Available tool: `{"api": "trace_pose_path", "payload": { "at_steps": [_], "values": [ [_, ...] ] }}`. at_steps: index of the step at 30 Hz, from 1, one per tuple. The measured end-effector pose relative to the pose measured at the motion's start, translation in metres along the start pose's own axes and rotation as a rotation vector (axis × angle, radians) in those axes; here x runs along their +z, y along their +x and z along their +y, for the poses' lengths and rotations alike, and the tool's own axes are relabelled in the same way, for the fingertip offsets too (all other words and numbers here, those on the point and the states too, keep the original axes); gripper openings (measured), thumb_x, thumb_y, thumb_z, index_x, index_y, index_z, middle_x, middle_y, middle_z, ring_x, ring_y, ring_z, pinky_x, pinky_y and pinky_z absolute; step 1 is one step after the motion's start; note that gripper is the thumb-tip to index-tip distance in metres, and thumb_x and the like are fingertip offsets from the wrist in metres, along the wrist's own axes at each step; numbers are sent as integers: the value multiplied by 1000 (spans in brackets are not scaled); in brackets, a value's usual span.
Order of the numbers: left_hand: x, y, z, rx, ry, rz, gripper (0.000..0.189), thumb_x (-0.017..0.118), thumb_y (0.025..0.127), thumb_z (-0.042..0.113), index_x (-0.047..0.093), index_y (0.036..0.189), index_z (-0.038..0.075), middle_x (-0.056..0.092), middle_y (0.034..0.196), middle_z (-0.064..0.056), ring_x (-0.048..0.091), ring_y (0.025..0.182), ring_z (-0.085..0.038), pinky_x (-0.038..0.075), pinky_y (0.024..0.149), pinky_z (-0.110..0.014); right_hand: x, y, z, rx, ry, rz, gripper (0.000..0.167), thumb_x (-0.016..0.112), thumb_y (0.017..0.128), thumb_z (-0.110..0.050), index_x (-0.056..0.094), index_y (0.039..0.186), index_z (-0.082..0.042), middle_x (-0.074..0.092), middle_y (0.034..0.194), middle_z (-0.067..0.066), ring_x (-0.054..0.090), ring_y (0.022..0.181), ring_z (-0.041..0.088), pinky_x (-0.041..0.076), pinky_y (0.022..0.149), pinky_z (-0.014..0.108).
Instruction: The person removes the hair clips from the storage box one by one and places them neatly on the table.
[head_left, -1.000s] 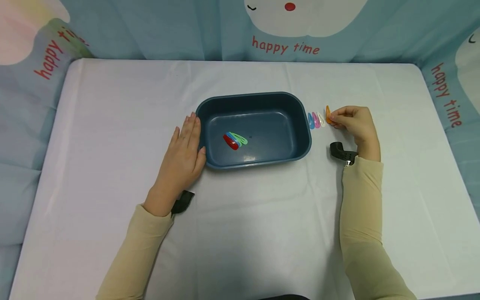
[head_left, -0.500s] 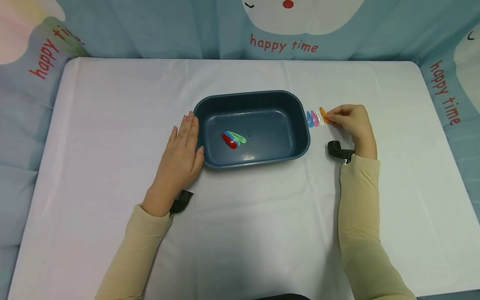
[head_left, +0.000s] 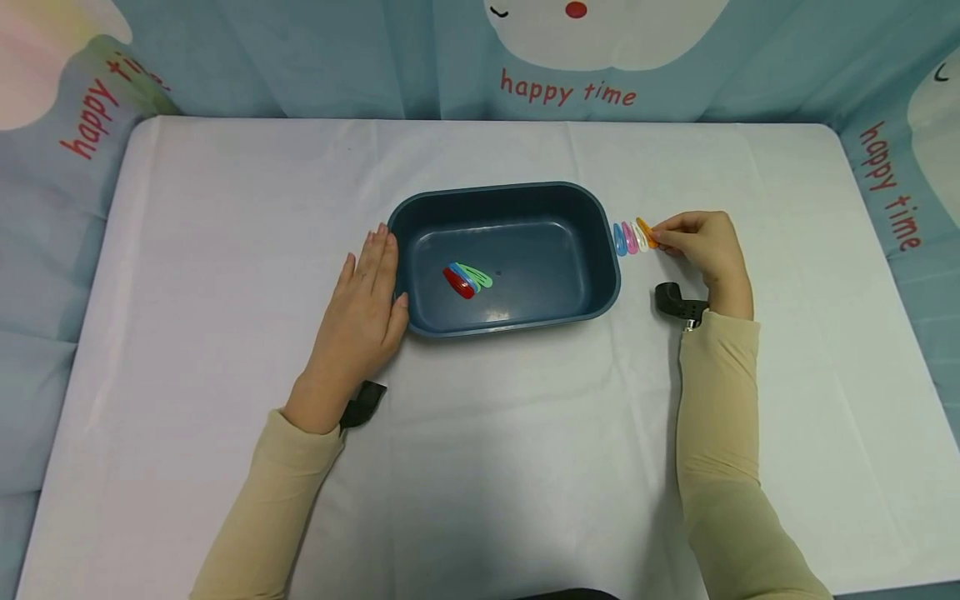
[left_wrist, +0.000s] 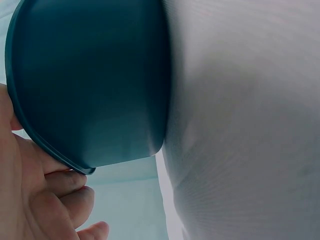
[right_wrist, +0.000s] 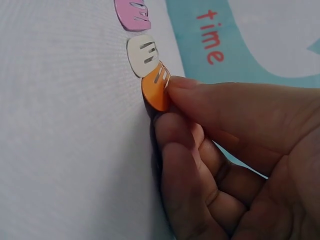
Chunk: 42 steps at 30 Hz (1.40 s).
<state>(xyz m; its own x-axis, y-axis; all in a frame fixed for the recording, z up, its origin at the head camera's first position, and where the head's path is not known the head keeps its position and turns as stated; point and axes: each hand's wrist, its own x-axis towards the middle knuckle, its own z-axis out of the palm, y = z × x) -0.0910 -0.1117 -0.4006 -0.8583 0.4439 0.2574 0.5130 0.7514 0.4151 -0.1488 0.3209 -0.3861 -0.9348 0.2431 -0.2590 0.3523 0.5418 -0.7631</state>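
My right hand (head_left: 702, 248) pinches an orange snap hair clip (right_wrist: 156, 92) between thumb and fingers, low over the cloth. That clip lies right up against a white hair clip (right_wrist: 142, 54), the last of a short row with a pink hair clip (head_left: 630, 237) and a blue hair clip (head_left: 619, 240) beside the basin's right end. My left hand (head_left: 358, 304), fingers straight, rests along the left rim of the dark blue basin (head_left: 517, 327). Inside the basin, a red hair clip (head_left: 458, 284), a blue one and a green hair clip (head_left: 480, 276) lie fanned together.
A white cloth (head_left: 480, 467) covers the table. Behind it and at both sides hangs a blue printed curtain (head_left: 315, 58). Black wrist mounts (head_left: 678, 302) sit at both sleeves' cuffs.
My right hand has moved left, bringing the orange hair clip up to the white one; since then the clip has tilted slightly. My left hand stays on the basin.
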Motion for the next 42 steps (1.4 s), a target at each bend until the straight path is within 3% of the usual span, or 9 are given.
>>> {"api": "trace_pose_path", "payload": {
  "at_steps": [10, 26, 36, 42],
  "values": [
    [1, 0, 0, 8, -4, 13, 61, 38, 96, 22, 20, 146, -8, 15, 154, -19, 11, 143, -26, 11, 113, -48, -1, -2, 1, 3, -3, 12, 17, 71, 84, -13, 74, 70, -21, 61, 67, -14, 55, 64, 4, 47, 58, 14],
    [0, 0, 0, 6, -5, 14, 61, 38, 96, 22, 20, 146, -8, 15, 155, -19, 12, 143, -26, 11, 112, -49, -3, -4, -1, 22, -10, -5, 15, 71, 84, -14, 74, 71, -21, 61, 68, -13, 55, 66, 6, 47, 60, 14],
    [0, 0, 0, 7, -6, 20, 61, 38, 96, 21, 20, 146, -9, 16, 154, -20, 14, 142, -28, 12, 112, -49, -2, -3, -3, 43, -22, 4, 6, 72, 83, -15, 76, 80, -12, 62, 68, -13, 55, 66, 7, 47, 60, 15],
    [0, 0, 0, 7, -2, 20, 61, 38, 96, 22, 20, 146, -9, 16, 154, -20, 17, 142, -31, 12, 112, -50, -3, -3, -2, 27, 18, -3, 9, 72, 83, -15, 76, 75, -18, 62, 69, -13, 56, 66, 6, 47, 60, 14]
  ]
}}
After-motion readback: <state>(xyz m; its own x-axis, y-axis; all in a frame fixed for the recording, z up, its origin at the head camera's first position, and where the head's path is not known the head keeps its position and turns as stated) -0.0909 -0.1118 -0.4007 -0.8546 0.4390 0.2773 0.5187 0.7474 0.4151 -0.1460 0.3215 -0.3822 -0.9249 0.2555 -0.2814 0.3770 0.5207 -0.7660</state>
